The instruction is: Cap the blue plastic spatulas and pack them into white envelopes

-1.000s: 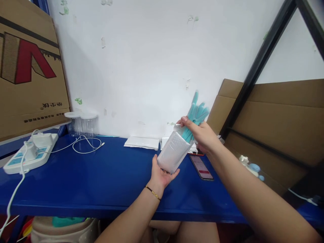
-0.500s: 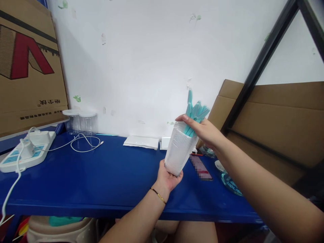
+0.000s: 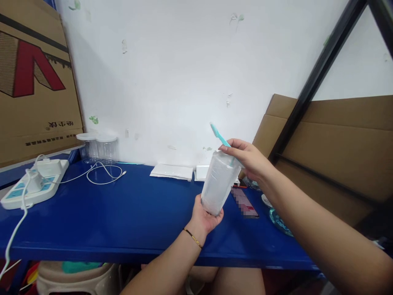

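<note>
My left hand [image 3: 206, 216] is wrapped around the lower end of a white, translucent bag [image 3: 218, 184], holding it tilted above the table. At the bag's mouth, my right hand [image 3: 245, 155] is closed, with thumb and fingers around a teal eyebrow razor [image 3: 220, 134]. The razor's slim head points up and to the left, clear of the rim. A faint teal tint shows through the bag just below my right fingers. What else lies inside is hidden by the cloudy wall and my hand.
On the blue table [image 3: 107, 221] are a power strip [image 3: 33, 186] with a white cable [image 3: 106, 180], lidded clear jars [image 3: 106, 149], flat white packets [image 3: 172, 172], a phone [image 3: 245, 203] and a teal round dish [image 3: 280, 222]. Cardboard [image 3: 346, 143] and a dark metal post [image 3: 310, 90] stand right.
The bunch of teal razors that stuck out above the bag no longer shows; a single one now leans left from my right hand. My left hand and the bag have barely moved.
</note>
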Demonstrator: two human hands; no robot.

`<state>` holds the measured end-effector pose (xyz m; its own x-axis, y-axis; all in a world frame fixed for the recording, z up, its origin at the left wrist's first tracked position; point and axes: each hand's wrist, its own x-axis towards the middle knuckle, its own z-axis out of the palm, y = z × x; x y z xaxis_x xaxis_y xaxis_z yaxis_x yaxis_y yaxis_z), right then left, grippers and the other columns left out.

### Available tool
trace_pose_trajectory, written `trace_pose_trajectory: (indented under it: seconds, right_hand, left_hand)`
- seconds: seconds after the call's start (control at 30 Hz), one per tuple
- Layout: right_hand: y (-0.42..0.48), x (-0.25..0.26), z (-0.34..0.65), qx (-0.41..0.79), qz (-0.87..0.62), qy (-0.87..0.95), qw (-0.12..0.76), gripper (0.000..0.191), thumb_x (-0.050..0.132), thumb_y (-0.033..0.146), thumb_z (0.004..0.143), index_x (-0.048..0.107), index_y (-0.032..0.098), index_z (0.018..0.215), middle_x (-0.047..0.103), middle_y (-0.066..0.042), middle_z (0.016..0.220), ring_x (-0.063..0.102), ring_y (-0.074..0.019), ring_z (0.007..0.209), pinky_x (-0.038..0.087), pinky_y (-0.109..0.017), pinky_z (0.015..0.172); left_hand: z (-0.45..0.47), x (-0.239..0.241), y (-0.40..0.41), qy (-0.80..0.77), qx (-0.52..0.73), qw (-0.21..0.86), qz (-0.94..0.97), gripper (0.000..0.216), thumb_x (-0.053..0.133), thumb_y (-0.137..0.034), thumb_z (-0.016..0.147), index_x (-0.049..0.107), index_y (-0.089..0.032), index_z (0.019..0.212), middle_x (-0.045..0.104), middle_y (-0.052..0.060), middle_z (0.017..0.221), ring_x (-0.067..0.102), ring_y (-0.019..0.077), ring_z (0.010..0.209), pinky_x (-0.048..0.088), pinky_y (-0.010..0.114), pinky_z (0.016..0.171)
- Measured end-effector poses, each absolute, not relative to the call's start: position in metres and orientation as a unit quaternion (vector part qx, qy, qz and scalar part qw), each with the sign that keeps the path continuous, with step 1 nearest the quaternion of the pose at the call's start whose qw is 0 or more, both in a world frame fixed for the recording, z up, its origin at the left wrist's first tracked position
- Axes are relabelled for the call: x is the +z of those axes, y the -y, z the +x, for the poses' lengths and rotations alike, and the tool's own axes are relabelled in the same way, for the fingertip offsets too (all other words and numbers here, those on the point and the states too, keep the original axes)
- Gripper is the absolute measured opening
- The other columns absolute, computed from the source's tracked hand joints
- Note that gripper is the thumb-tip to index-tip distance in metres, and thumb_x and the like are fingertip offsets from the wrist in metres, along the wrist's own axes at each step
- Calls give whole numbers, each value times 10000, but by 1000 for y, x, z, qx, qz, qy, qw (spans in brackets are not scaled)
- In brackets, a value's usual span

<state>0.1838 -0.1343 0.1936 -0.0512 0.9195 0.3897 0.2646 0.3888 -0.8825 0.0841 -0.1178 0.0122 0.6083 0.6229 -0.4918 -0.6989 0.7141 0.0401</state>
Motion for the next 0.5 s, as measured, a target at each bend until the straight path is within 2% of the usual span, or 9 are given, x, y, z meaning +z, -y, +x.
trace_pose_trajectory:
  seconds: [0.13,0.27,0.37,0.5]
  right_hand:
    - [130,193,187,293,-453,649,537,299,629,456,733,616,171,821,643,-31,810,578,-150,689,442,-272,632]
    - [127,198,188,261,-392,659,586,376,467,558,819,578,216,927,656,-44,927,604,-201,892,470,-353,783]
    - [130,201,187,246,-349,679,597,405,359,583,863,533,264,1042,646,-36,1016,567,-216,1031,435,-415,893]
    - [132,194,186,234,-366,692,576,430,317,587,877,495,330,1173,598,-21,1143,501,-229,1135,412,-437,941]
  left_hand:
    - [84,8,117,-249,377,888,-84,345,594,-417,694,542,-187,945,619,47,894,584,200,759,491,325,627]
    - [84,7,116,-244,380,888,-83,330,582,-414,704,544,-190,944,616,47,896,586,199,780,493,324,633]
    - [84,6,115,-249,384,885,-83,335,575,-418,707,546,-191,951,614,53,907,584,203,790,495,326,632]
    - [83,7,115,-254,380,885,-90,339,571,-424,712,546,-190,956,613,58,917,582,201,782,497,328,628]
